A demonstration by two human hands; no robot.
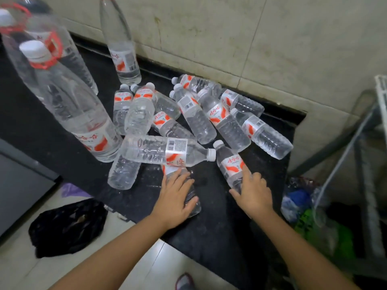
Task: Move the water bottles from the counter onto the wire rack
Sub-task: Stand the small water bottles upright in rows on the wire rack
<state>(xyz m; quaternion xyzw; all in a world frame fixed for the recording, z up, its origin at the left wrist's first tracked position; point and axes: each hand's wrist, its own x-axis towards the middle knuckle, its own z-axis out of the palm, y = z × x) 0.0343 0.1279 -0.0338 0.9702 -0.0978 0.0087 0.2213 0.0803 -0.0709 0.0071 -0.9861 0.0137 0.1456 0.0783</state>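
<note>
Several small clear water bottles with red-and-white labels lie in a heap on the black counter (211, 231). My left hand (177, 195) lies over one lying bottle (193, 203) near the front edge, fingers curled around it. My right hand (252, 192) rests on the lower body of another small bottle (229, 162), fingers wrapping it. A long bottle (165, 150) lies crosswise just behind my left hand. The wire rack (364, 130) stands to the right of the counter, only partly in view.
Large bottles (79, 114) with red handles and a tall bottle (122, 49) stand at the counter's left and back. A tiled wall (272, 38) runs behind. A black bag (69, 227) lies on the floor; coloured bags (314, 218) sit under the rack.
</note>
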